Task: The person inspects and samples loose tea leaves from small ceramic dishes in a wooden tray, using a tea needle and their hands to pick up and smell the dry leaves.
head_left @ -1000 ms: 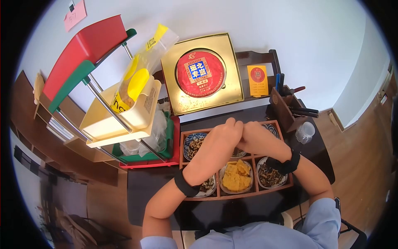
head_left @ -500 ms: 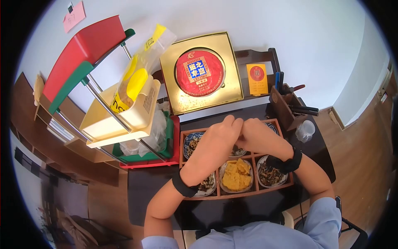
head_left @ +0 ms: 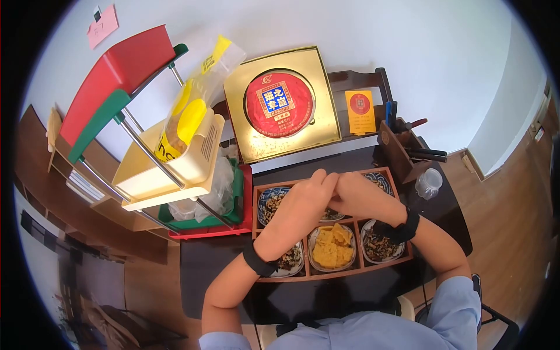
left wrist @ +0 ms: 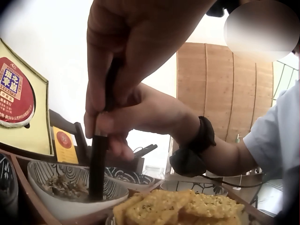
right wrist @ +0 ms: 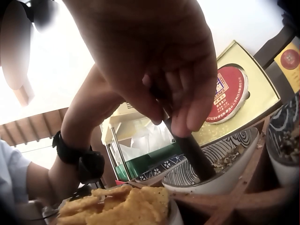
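Note:
My left hand (head_left: 300, 204) and right hand (head_left: 364, 195) meet over the back middle of a wooden divided tray (head_left: 332, 276). Between them they grip a slim black rod (left wrist: 97, 168) with a shiny band, the left fingers higher up and the right fingers at the band. The rod points down into a patterned bowl (right wrist: 180, 177) of dry brownish shreds. Its lower tip is hidden by the bowl's rim. Yellow crisp pieces (head_left: 332, 248) fill the bowl nearest the front middle. Bowls of dark shreds (head_left: 379, 244) sit in other compartments.
A tiered rack (head_left: 146, 149) with coloured bins stands left of the tray. Behind it leans a gold box (head_left: 245, 140) holding a red round packet (head_left: 280, 125). To the right are a wooden holder (head_left: 396, 151) with dark-handled tools and a clear plastic cup (head_left: 429, 184).
Both hands stay joined over the same back bowl. They have shifted very slightly, a little to the left, and the head view has moved a touch.

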Available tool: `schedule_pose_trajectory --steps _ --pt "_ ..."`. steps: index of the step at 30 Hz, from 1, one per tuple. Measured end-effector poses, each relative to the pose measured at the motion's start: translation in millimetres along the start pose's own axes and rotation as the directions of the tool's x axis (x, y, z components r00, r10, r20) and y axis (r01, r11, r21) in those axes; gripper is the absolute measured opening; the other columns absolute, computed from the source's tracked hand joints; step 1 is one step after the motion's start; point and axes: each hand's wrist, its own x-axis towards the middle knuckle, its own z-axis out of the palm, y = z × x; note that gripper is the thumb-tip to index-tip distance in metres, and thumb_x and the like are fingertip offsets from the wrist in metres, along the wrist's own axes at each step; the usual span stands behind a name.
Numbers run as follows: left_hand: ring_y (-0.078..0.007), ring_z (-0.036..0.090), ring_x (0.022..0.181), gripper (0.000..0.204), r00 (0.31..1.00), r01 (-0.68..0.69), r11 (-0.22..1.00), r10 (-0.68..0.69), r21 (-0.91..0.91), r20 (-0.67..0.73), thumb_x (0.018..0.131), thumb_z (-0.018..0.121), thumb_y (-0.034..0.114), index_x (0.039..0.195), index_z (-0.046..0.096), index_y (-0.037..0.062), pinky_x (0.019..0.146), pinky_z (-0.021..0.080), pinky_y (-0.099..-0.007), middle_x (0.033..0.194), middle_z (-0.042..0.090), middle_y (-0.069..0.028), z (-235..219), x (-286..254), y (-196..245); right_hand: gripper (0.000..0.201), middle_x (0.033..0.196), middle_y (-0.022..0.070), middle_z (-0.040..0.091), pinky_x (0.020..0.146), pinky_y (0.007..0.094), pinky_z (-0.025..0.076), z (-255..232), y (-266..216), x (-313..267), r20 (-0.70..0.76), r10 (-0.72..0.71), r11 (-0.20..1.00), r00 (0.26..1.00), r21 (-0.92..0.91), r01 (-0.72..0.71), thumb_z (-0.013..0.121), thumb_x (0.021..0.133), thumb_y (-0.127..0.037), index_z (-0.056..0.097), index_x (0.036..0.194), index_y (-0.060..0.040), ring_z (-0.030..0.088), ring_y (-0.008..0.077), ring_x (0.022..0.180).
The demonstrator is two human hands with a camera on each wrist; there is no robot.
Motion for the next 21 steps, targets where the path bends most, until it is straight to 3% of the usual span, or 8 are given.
schedule_pose_trajectory --steps 5,12,17,19,21 --pt "-0.034 0.059 0.074 0.031 0.999 0.005 1.0 -0.005 0.004 -0.051 0.079 0.061 0.004 0.109 0.053 0.0026 0.061 0.049 -0.0394 0.085 0.053 -0.0139 -9 1 5 0.018 0.066 0.0202 0.06 0.06 0.0423 0.051 -13 -12 3 -0.003 0.045 0.996 0.999 -0.079 -0.046 0.064 0.072 -0.014 0.059 0.07 0.0032 0.061 0.0369 0.064" --pt "-0.0344 0.059 0.075 0.032 1.0 -0.005 1.0 0.005 0.007 -0.028 0.078 0.06 0.003 0.11 0.053 0.0025 0.062 0.048 -0.0399 0.086 0.053 -0.0145 -5 4 1 0.017 0.066 0.0207 0.06 0.06 0.0421 0.051 -8 -5 3 0.036 0.024 0.998 0.999 -0.054 -0.022 0.063 0.071 -0.013 0.059 0.068 0.0039 0.06 0.0365 0.063" --pt "-0.0345 0.058 0.075 0.031 0.998 -0.028 1.0 0.028 0.003 -0.062 0.078 0.06 0.003 0.109 0.053 0.0022 0.062 0.048 -0.0405 0.085 0.052 -0.0146 -7 7 3 0.016 0.066 0.0212 0.059 0.06 0.0419 0.05 -6 -4 3 -0.022 0.022 0.997 1.0 -0.078 -0.024 0.062 0.071 -0.012 0.06 0.069 0.0038 0.06 0.0365 0.064" --pt "-0.0346 0.058 0.075 0.031 1.0 -0.01 0.999 0.009 0.039 0.023 0.078 0.059 0.002 0.108 0.053 0.0015 0.062 0.048 -0.0405 0.085 0.052 -0.0146 -1 8 -1 0.016 0.066 0.0211 0.059 0.06 0.0419 0.05 -2 0 2 -0.008 0.035 0.998 0.999 -0.061 -0.035 0.062 0.071 -0.012 0.06 0.069 0.0037 0.06 0.0366 0.064" --pt "-0.0346 0.058 0.075 0.031 1.0 -0.022 0.999 0.021 0.034 0.016 0.078 0.059 0.002 0.108 0.053 0.0011 0.062 0.048 -0.0407 0.085 0.052 -0.0147 -3 10 -1 0.016 0.067 0.0209 0.059 0.06 0.0419 0.05 -5 -1 3 0.006 0.046 0.998 0.999 -0.041 -0.045 0.063 0.071 -0.012 0.06 0.069 0.0036 0.06 0.0366 0.065"
